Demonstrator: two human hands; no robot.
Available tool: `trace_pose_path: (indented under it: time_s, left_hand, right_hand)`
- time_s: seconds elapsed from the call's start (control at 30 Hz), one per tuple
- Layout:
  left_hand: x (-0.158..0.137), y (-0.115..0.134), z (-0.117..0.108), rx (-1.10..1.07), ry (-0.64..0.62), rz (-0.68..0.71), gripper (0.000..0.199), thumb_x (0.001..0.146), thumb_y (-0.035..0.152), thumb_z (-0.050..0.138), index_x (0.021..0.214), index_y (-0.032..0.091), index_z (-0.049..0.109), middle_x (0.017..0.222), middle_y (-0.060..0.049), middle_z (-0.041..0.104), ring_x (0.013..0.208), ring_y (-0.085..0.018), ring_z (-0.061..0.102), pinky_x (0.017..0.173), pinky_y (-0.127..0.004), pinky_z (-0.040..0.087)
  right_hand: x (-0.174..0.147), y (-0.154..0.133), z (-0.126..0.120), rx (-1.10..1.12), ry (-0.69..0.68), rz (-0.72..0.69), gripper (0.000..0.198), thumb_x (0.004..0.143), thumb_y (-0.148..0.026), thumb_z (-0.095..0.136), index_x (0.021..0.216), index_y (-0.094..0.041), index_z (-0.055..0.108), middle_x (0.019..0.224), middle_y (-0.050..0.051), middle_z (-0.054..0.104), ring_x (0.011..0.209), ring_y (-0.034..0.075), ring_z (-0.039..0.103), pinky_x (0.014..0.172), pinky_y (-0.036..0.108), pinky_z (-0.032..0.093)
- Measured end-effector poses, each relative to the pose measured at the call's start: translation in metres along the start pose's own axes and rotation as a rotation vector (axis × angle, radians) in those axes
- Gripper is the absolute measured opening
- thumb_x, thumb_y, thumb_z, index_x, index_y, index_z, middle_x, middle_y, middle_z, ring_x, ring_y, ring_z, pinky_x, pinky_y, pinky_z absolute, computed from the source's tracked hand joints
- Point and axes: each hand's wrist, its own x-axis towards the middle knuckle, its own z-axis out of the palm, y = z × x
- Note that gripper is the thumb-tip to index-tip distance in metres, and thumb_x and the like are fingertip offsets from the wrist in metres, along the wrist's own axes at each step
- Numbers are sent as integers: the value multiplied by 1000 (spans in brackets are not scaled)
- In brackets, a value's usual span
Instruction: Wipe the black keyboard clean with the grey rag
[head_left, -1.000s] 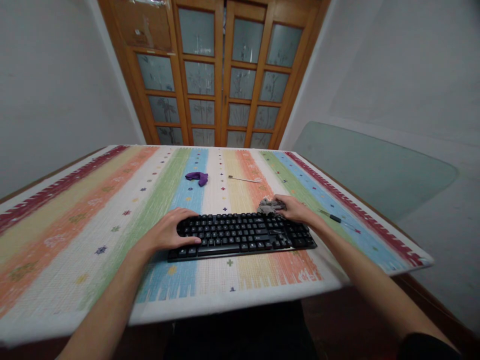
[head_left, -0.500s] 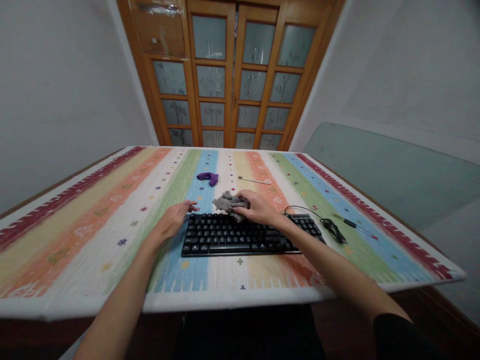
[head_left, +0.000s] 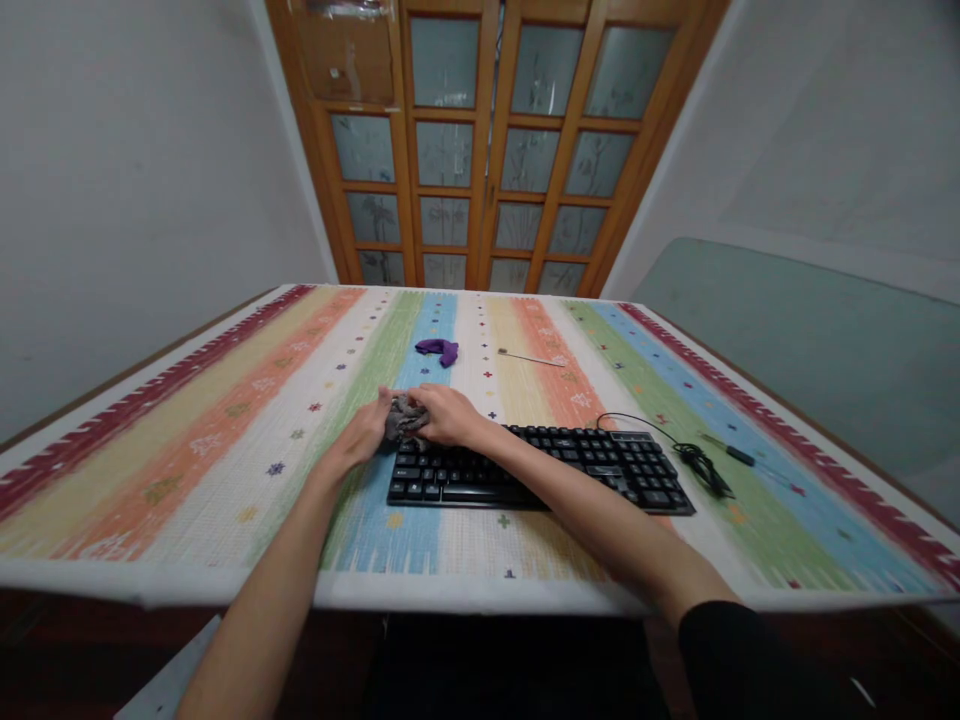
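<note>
A black keyboard (head_left: 525,470) lies flat near the table's front edge, its middle partly covered by my right forearm. My right hand (head_left: 448,415) is closed on a crumpled grey cloth (head_left: 405,420) at the keyboard's far left corner. Against the cloth's left side, my left hand (head_left: 361,436) is closed too, thumb upward; the cloth hides most of its fingers. From the keyboard's far right edge runs a black cable (head_left: 701,468), bundled on the tablecloth.
A striped tablecloth (head_left: 300,480) covers the table. Beyond the keyboard lie a purple cloth (head_left: 439,350) and a thin rod with a small dark head (head_left: 532,357). To the right of the cable is a thin tool with a black handle (head_left: 740,456). Wooden glazed doors (head_left: 487,150) stand behind.
My right hand has moved left with the grey cloth, from the keyboard's upper middle to its left corner. My left hand now meets the cloth. The view has shifted slightly.
</note>
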Motion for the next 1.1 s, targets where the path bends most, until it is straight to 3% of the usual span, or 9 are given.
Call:
trace_pose_path:
  time_s: [0.4,1.1]
  left_hand:
    - [-1,-1,0,40,-28,29,110,84,95,7,119,13,71,79,-10,70,81,-29,65,81,-44,52]
    - [0,2,-1,95,-97,64,106,81,97,14,116,16,73,101,-18,76,98,-37,67,100,-54,48]
  right_hand:
    - [-11,21,-12,-42,-14,-37,24,81,-14,74,100,-19,60,96,5,64,89,23,56,71,26,33]
    - [-76,58,-42,-20,28,20,29,77,-6,70,83,-21,45,85,2,56,78,19,49,70,26,31]
